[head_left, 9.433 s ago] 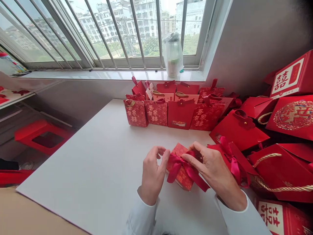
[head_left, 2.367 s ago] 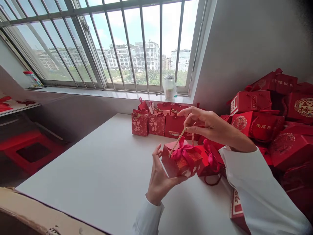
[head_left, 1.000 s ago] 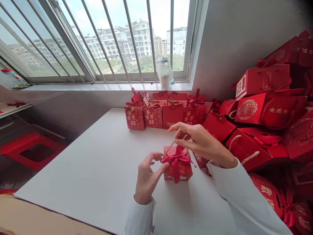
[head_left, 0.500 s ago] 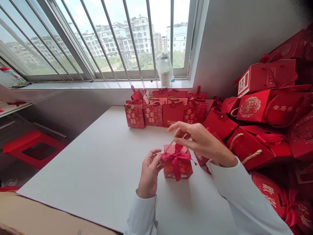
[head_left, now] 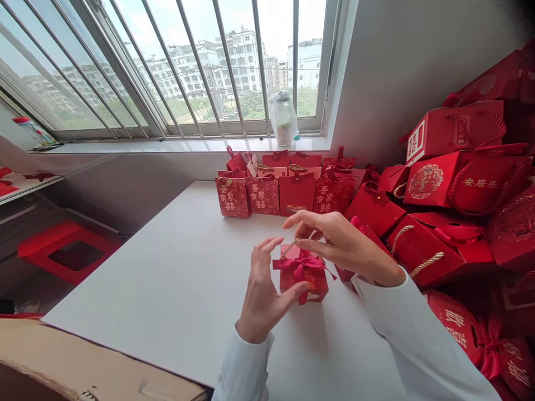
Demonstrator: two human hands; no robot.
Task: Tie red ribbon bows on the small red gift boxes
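My right hand (head_left: 339,240) pinches the twisted cord (head_left: 290,248) of a boxy, satin-bowed red carton (head_left: 317,284); my left hand (head_left: 264,291) is spread loosely beside it.

The box (head_left: 316,283) is mottled red, its bow (head_left: 300,264) crimson, the tabletop (head_left: 167,273) white.

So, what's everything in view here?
Table: one, white, centre
Small box: one, red, on table
Bow: one, magenta, small box's front
Upright bags: many, mostly red, table's back
Piled boxes: many, red, right
Wrapped jar: one, translucent, windowsill
Container: one, red-capped, left windowsill
Barred window: one, grey, back
Stool-like object: one, red, left
Cardboard: one, tan, lower left
Left hand: one, white-sleeved, at small box
Right hand: one, white-sleeved, pinching golden rope handle
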